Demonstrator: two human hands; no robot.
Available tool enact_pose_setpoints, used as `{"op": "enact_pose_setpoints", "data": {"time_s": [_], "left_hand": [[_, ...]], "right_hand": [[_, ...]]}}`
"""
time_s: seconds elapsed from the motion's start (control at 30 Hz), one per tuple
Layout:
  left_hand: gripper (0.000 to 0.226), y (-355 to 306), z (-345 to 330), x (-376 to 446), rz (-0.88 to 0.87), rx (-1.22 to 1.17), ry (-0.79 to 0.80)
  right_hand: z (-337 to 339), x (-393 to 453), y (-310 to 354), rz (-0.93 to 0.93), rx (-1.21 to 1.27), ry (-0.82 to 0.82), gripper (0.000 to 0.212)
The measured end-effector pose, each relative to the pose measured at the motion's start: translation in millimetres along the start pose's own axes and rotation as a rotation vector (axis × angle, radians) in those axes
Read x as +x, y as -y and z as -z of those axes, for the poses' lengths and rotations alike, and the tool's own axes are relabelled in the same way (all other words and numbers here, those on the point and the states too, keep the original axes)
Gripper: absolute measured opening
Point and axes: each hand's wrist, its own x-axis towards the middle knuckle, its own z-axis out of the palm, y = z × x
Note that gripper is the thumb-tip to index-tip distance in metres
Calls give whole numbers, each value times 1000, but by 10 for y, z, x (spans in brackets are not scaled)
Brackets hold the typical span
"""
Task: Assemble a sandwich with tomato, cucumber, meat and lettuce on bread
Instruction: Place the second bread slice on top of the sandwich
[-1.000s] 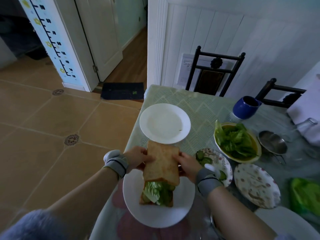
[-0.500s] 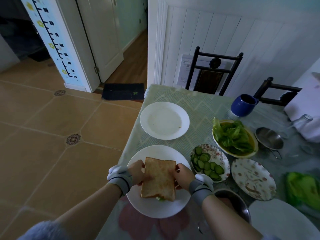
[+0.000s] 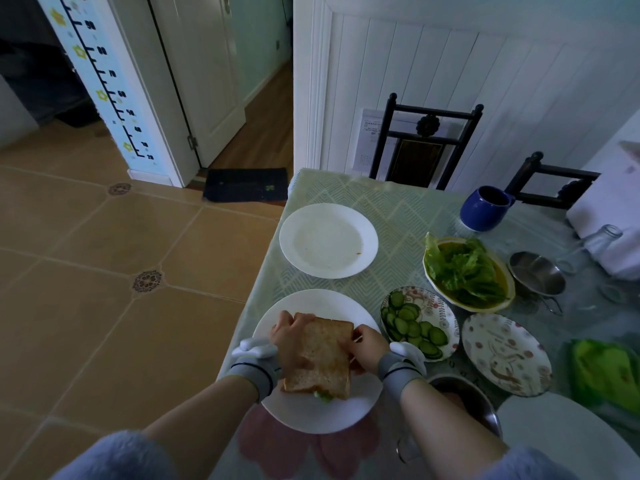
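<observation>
We see both forearms reaching forward and slightly inward from the lower edge of the view, each with a grey band at the wrist, meeting over the sandwich [image 3: 320, 358] on the near white plate [image 3: 311, 414] at the desk's [image 3: 391, 209] left edge. The left hand [image 3: 289, 336] lies knuckles up along the left side of the top toast slice, its fingers [image 3: 304, 318] curled over the far left corner and pressed onto the bread. The right hand [image 3: 367, 346] mirrors it on the right edge, fingers bent and closed against the crust, thumb side tucked under where we cannot see it. A bit of green lettuce peeks from under the slice at the near edge. Beyond lies a second, bare white plate [image 3: 328, 240]; to the right, a patterned plate of cucumber slices [image 3: 414, 327], just beside the sandwich plate, then a bowl of lettuce [image 3: 464, 271], an empty patterned plate [image 3: 505, 355] and a blue mug [image 3: 485, 207].
</observation>
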Motion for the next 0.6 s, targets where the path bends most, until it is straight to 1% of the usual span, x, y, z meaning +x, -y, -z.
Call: {"op": "enact_pose_setpoints", "data": {"time_s": [0.23,0.3,0.43,0.47,0.53,0.6], "left_hand": [[85,-12,9,-6,-2,6,-3],[85,-12,25,-12,-7,6,7],[82,34,37,-21,-11,-9,9],[82,62,33,-18,-14,-15,3],[80,107,56,-21,1,-78,-22],[75,127,95,-13,3,-138,-47]], "right_hand": [[24,33,-15,0,56,32,22],[41,31,-18,-1,105,47,23],[84,17,-31,-4,124,61,32],[96,21,-46,5,118,66,32],[136,37,-72,8,100,59,24],[192,51,-64,15,78,25,19]]}}
